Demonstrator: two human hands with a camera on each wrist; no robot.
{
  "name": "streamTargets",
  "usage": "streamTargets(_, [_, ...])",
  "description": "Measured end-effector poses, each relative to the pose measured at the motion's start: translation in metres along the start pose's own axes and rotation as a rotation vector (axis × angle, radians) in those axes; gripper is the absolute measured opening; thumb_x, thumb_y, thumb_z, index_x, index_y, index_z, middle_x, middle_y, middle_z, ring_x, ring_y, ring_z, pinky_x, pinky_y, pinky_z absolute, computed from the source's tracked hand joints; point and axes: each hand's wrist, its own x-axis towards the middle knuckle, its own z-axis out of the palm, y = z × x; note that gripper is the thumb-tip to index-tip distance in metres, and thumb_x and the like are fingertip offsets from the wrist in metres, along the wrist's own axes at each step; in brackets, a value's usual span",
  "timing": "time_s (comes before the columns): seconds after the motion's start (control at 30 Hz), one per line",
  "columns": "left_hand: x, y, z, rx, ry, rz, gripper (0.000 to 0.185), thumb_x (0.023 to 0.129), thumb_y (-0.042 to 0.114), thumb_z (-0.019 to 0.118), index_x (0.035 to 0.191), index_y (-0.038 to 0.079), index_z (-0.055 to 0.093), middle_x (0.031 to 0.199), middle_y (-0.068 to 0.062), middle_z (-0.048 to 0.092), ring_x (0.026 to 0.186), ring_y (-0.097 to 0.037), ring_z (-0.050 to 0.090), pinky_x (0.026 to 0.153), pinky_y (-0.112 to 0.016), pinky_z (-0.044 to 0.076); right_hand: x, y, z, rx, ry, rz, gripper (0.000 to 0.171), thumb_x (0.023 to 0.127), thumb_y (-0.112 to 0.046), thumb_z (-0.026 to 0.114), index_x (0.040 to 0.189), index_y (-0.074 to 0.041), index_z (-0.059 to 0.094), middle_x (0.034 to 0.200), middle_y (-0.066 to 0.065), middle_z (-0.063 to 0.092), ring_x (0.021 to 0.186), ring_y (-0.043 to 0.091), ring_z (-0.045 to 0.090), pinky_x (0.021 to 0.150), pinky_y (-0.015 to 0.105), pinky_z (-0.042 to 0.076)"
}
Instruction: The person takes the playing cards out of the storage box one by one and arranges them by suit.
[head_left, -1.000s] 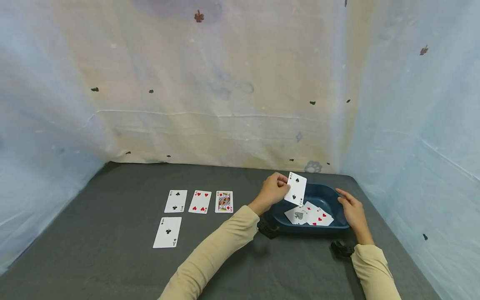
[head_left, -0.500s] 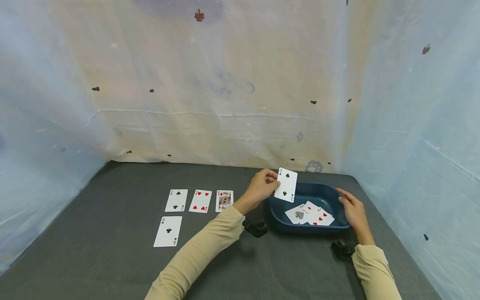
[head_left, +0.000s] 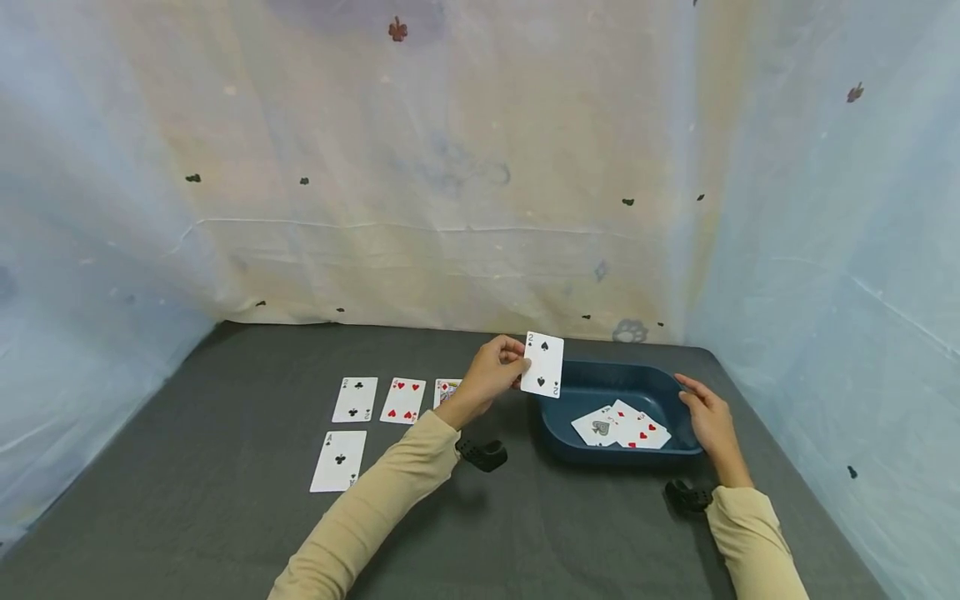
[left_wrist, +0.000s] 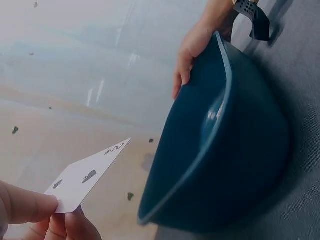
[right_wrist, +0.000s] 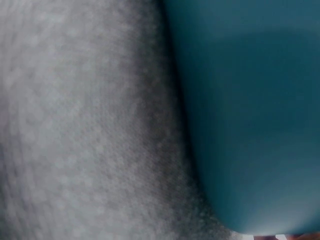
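Between thumb and fingers my left hand pinches a two of spades playing card, held up just left of a dark blue basin. The same card shows its face in the left wrist view, thumb on its near corner. At the basin's right end, my right hand grips the rim. Inside the basin lie several overlapping cards, one with a large spade, others with red pips. In the right wrist view, the basin wall fills the right half and only bits of fingers show at the bottom.
Left of the basin, a two of clubs, a four of hearts and a king of diamonds, partly hidden by my left hand, lie in a row. An ace of clubs lies below. Printed cloth hangs behind the table.
My left hand has moved left with the two of spades, from over the basin to beyond its left rim, and now partly covers the king. My right hand stays at the rim.
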Motion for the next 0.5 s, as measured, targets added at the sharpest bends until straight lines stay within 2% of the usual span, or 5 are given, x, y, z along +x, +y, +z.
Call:
streamTargets(0.2, [-0.002,-0.011,-0.015,-0.017,0.017,-0.034,0.018,0.093,-0.001,0.06,0.109,-0.005,0.054,0.085,-0.009,0.059,0.064,-0.017,0.053,0.058,-0.027,0.049,0.0,0.0,0.0,-0.004,-0.01,0.029,0.043,0.106,-0.02,0.037,0.143,0.0,0.044,0.142,0.029,0.04,0.126,0.043,0.04,0.103,0.059,0.028])
streamTargets(0.4, [-0.003,-0.02,-0.025,-0.001,0.032,-0.056,0.017,0.092,-0.003,0.06,0.108,-0.005,0.054,0.085,-0.01,0.058,0.065,-0.017,0.053,0.065,-0.038,0.052,0.0,-0.001,-0.001,-0.013,0.003,0.021,0.043,0.105,-0.021,0.038,0.142,0.0,0.045,0.14,0.029,0.043,0.125,0.043,0.041,0.102,0.059,0.029])
streamTargets(0.5, [-0.005,-0.025,-0.029,0.015,0.042,-0.079,0.017,0.092,-0.004,0.061,0.107,-0.006,0.055,0.085,-0.01,0.058,0.062,-0.015,0.052,0.064,-0.039,0.052,0.0,-0.001,-0.001,-0.01,-0.009,0.021,0.043,0.105,-0.021,0.038,0.142,0.0,0.044,0.141,0.029,0.042,0.126,0.043,0.04,0.103,0.059,0.028])
